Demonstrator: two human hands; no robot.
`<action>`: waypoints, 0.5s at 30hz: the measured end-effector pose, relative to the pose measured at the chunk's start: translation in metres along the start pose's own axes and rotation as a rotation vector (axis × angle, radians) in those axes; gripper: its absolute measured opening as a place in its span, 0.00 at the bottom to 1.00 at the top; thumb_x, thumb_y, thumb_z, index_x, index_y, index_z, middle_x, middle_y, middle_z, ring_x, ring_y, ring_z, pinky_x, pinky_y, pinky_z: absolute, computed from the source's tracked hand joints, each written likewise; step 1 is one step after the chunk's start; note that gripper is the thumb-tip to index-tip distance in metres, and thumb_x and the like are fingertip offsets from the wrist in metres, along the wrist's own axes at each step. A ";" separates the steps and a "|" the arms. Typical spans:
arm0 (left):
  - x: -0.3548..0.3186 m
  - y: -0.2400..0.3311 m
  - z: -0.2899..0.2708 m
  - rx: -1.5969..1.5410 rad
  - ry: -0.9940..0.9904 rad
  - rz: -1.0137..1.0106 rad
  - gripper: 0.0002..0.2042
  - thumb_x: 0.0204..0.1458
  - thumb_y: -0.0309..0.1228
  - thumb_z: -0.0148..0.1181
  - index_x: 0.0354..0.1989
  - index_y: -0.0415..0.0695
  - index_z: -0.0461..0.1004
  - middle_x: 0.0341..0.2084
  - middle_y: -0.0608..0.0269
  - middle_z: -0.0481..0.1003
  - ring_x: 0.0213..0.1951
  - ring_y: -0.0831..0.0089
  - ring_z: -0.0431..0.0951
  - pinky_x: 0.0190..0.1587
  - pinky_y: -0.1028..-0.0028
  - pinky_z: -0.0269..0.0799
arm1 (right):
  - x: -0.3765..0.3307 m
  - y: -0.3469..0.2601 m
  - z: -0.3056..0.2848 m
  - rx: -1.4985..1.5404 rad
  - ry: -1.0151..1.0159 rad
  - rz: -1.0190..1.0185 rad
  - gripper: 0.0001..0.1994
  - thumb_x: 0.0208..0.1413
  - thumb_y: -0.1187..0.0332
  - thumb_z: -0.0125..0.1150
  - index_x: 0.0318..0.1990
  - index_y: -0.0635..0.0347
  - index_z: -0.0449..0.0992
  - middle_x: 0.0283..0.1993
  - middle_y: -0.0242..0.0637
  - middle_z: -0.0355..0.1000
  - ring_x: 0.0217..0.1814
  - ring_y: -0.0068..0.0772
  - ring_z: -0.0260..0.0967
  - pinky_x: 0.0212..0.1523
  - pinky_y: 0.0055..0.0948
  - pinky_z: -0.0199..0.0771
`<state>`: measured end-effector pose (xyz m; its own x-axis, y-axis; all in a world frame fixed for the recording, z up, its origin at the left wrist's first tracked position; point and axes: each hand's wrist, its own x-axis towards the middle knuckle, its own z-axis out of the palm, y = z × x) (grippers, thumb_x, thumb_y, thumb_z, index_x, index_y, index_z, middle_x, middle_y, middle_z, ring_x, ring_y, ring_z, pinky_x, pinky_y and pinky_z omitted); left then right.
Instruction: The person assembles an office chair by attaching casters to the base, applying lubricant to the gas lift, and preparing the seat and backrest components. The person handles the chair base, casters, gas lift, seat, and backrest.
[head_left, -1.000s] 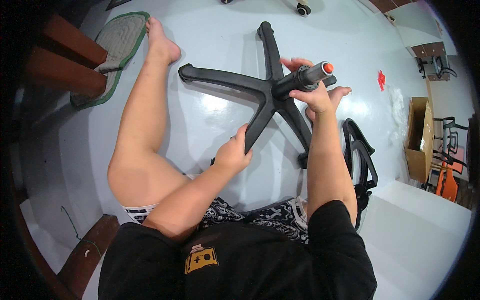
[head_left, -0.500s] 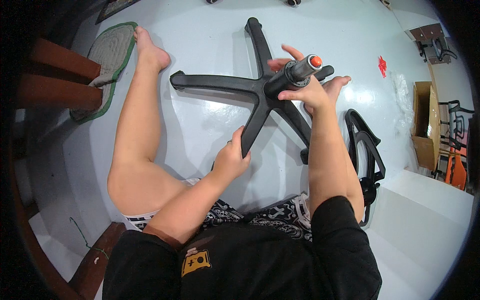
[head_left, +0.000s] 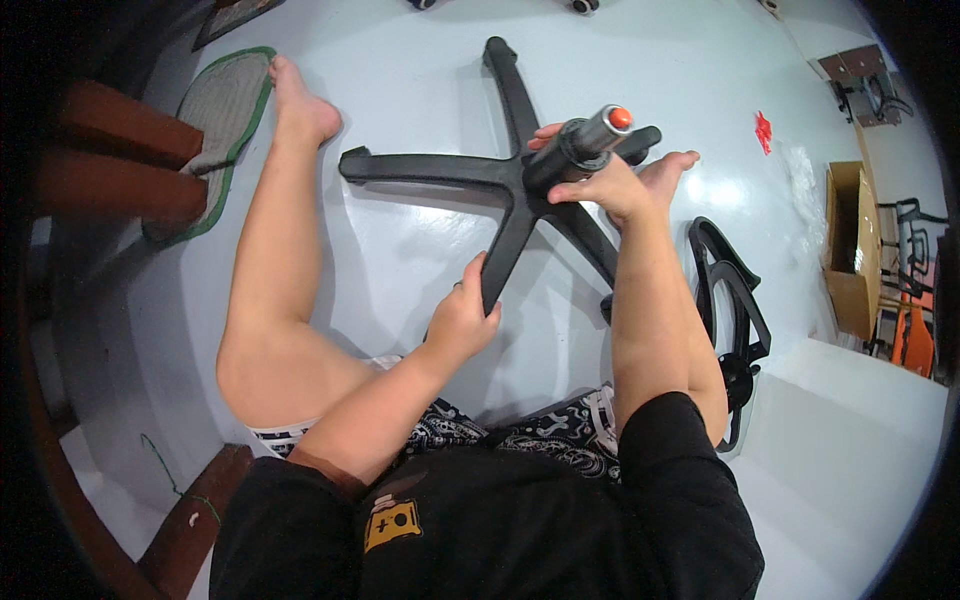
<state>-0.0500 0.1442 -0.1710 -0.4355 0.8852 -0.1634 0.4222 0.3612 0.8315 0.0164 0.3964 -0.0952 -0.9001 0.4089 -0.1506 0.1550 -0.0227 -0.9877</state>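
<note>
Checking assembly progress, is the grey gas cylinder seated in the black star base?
In. The grey gas cylinder stands in the hub of the black star base, gripped by the right hand.

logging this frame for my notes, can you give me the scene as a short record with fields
setting: person seated on a pale floor, legs apart
left hand: grips one arm of the black star-shaped chair base
right hand: wrapped around the gas cylinder standing in the base hub
beside right leg: black armrests
far right: cardboard box
far left: green-edged mat
</note>
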 end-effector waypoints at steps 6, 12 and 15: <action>0.004 0.002 -0.005 0.046 -0.099 -0.108 0.36 0.43 0.27 0.59 0.61 0.46 0.46 0.30 0.39 0.72 0.34 0.45 0.74 0.36 0.56 0.69 | 0.010 0.025 0.037 0.097 0.430 -0.264 0.27 0.34 0.77 0.71 0.46 0.60 0.67 0.40 0.32 0.70 0.43 0.24 0.67 0.47 0.27 0.67; 0.000 0.006 -0.009 0.036 -0.143 -0.162 0.36 0.44 0.27 0.59 0.61 0.47 0.46 0.32 0.40 0.72 0.35 0.45 0.74 0.37 0.56 0.68 | 0.004 0.021 0.062 0.063 0.731 -0.012 0.28 0.34 0.79 0.68 0.48 0.61 0.66 0.42 0.34 0.70 0.41 0.27 0.68 0.46 0.27 0.67; -0.002 0.005 -0.007 0.009 -0.112 -0.139 0.35 0.44 0.27 0.58 0.61 0.47 0.46 0.31 0.40 0.72 0.35 0.44 0.74 0.37 0.56 0.68 | -0.006 -0.001 0.018 0.117 0.240 0.044 0.32 0.33 0.75 0.72 0.50 0.60 0.63 0.43 0.35 0.69 0.43 0.27 0.68 0.45 0.28 0.70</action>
<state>-0.0532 0.1424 -0.1626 -0.3991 0.8536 -0.3346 0.3718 0.4843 0.7920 0.0146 0.3772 -0.0943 -0.7688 0.6098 -0.1928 0.1313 -0.1446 -0.9807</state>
